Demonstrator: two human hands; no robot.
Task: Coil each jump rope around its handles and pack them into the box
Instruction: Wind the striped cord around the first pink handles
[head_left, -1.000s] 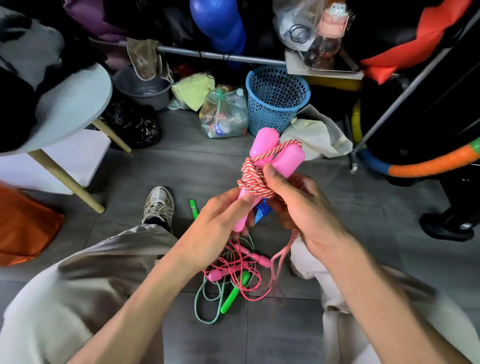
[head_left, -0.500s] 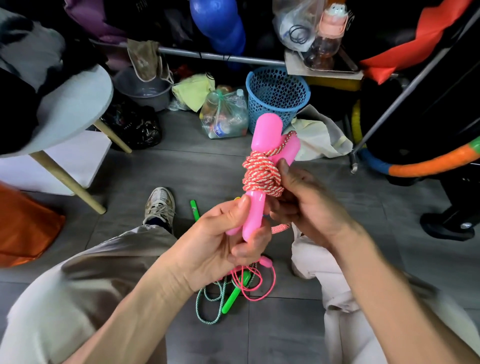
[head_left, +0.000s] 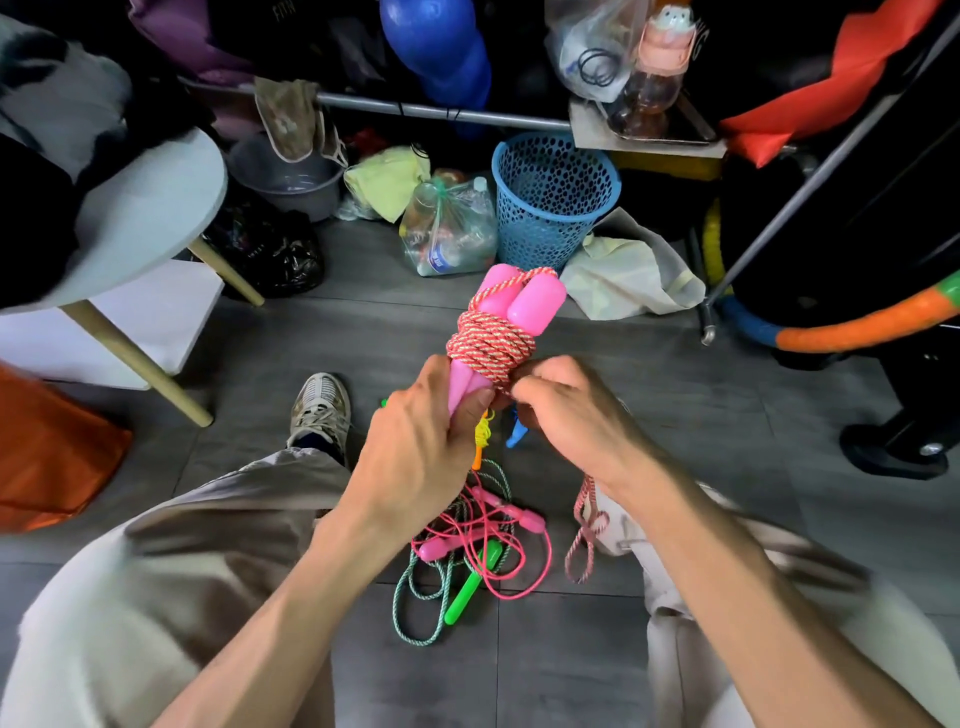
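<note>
**Jump rope half-coiled between both hands**

Jump rope (head_left: 492, 343) coils wrap the pink handles (head_left: 519, 301) just above both hands. Left hand (head_left: 415, 457) grips the handles' lower ends; right hand (head_left: 566, 415) pinches the rope's loose tail beside them.

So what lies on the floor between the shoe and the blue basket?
In the head view, bare grey floor between the shoe and the basket; nothing rests there.

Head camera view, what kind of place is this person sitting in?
Probably a cluttered storage corner or spare room in a home. The person sits on a grey tiled floor, facing a blue plastic basket, a bag of empty bottles and a rail hung with cloths.
</note>
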